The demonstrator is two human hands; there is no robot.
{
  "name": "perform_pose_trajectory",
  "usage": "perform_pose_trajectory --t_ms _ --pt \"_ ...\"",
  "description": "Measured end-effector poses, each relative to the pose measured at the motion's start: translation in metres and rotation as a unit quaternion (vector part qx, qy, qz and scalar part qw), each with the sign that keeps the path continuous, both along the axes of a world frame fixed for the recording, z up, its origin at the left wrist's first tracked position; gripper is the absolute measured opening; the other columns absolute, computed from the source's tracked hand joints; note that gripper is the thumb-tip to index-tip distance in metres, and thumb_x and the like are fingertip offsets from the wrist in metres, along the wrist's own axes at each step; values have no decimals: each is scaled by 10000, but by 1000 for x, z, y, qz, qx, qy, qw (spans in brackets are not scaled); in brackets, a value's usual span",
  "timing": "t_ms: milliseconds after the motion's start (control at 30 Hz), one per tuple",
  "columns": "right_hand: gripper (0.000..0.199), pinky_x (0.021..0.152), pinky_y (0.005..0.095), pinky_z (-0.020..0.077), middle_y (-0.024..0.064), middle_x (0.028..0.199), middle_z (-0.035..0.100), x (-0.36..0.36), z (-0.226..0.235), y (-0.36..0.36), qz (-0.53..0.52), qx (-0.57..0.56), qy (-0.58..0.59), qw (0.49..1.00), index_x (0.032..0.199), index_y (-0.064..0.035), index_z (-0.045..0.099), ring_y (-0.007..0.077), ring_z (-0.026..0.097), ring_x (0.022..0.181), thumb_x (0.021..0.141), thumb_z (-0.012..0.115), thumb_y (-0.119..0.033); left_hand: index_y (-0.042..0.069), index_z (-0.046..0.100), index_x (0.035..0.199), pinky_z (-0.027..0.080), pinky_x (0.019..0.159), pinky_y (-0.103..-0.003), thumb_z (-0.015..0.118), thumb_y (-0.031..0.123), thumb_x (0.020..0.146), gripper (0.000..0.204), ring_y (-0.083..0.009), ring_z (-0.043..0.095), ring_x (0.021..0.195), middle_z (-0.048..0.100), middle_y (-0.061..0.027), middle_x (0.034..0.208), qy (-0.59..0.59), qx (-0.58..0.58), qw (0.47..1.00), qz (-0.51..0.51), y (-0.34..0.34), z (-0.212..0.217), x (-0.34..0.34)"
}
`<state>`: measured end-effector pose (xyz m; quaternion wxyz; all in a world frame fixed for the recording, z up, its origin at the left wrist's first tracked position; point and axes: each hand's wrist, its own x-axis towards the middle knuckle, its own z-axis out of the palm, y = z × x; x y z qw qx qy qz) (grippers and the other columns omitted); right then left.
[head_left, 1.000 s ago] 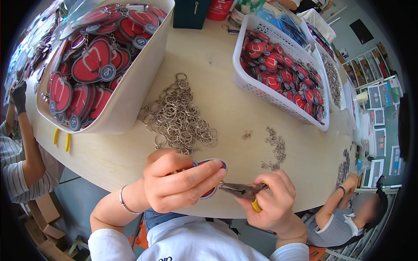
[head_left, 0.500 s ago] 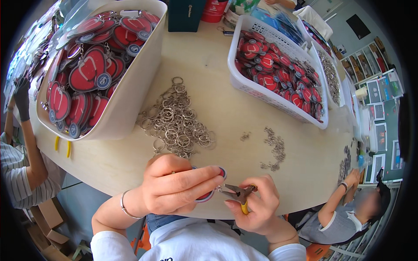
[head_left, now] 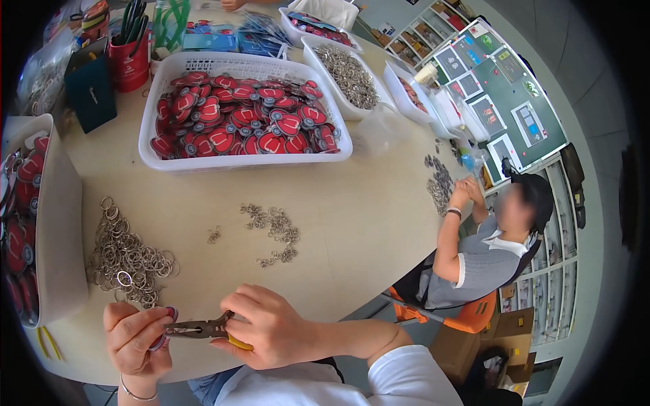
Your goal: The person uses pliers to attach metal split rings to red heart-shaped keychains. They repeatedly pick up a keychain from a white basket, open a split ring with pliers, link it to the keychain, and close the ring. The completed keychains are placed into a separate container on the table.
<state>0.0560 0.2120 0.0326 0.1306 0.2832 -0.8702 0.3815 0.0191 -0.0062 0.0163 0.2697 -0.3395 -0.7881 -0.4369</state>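
White basket [head_left: 203, 157] of red tags, key ring pile [head_left: 128, 254], seated co-worker [head_left: 484, 254], red pen cup [head_left: 130, 61].

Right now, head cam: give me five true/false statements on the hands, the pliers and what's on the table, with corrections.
1. The right hand holds pliers with yellow on the handle. True.
2. The left hand is empty. False: it pinches a small red and purple piece at the plier tips.
3. A pile of large metal rings lies on the table ahead of the left hand. True.
4. The white basket in the middle holds only metal rings. False: it is full of red charms.
5. The seated person in the grey shirt is at the person's left. False: at the right, hands at the table edge.
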Motion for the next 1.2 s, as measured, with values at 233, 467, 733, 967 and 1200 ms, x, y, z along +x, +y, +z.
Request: perform_pose_trajectory --t_ms 233,467,733,967,1200 --pt "315 532 322 448 96 743 534 1 1 -3 -4 31 29 999 540 -39 514 238 531 613 615 798 -153 62 722 898 419 575 -276 660 45 650 256 -163 520 684 712 -24 947 13 -23 999 -42 -4 9 -6" --pt "230 467 287 409 71 696 513 0 10 -15 10 98 27 995 586 -50 567 198 478 531 665 757 -151 50 739 906 425 546 -257 592 14 514 420 -154 497 704 695 -5 987 68 13 996 -49 -16 -3 -9" --pt "216 433 277 388 68 705 511 0 11 -9 19 111 41 993 594 -48 570 186 461 512 661 753 -143 50 742 900 417 539 -262 602 21 514 412 -158 483 727 697 -11 979 71 6 996 -51 -13 -2 -10" --pt "204 597 339 422 83 855 544 -5 17 -9 13 82 -13 996 684 -42 633 229 524 690 628 784 -169 38 739 902 415 521 -255 606 25 511 413 -158 485 678 695 -30 961 80 11 995 -55 -14 1 -11" --pt "200 661 377 395 92 919 545 -11 12 2 25 103 19 994 718 -36 648 265 504 806 637 767 -175 28 734 889 405 482 -251 609 36 505 404 -151 482 620 682 -36 910 65 30 995 -66 -13 2 -14"
